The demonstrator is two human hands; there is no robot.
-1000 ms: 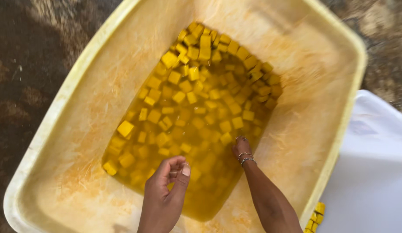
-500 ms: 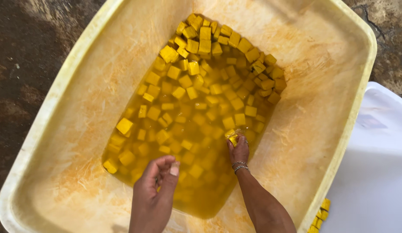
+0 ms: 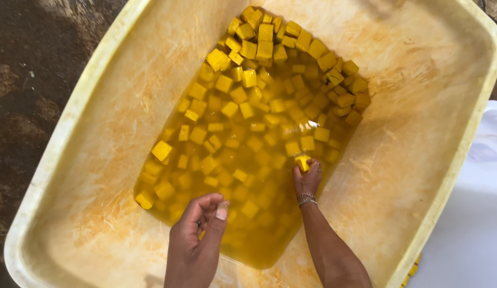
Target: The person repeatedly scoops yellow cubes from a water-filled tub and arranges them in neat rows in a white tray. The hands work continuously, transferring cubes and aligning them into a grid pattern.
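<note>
My left hand (image 3: 198,234) hovers loosely curled, holding nothing I can see. My right hand (image 3: 307,176) pinches one yellow cube (image 3: 302,161) at the yellow liquid's (image 3: 243,176) surface. Probably wet, slick, soft: grip flat faces gently. More cubes (image 3: 270,58) heaped beyond, tub (image 3: 419,106) around.

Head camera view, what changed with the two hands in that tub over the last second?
The right hand pushed farther out into the orange liquid and now pinches a yellow cube. The left hand curled its fingers, hovering over the liquid near the big cream plastic tub wall. The floating cubes stayed put.
</note>
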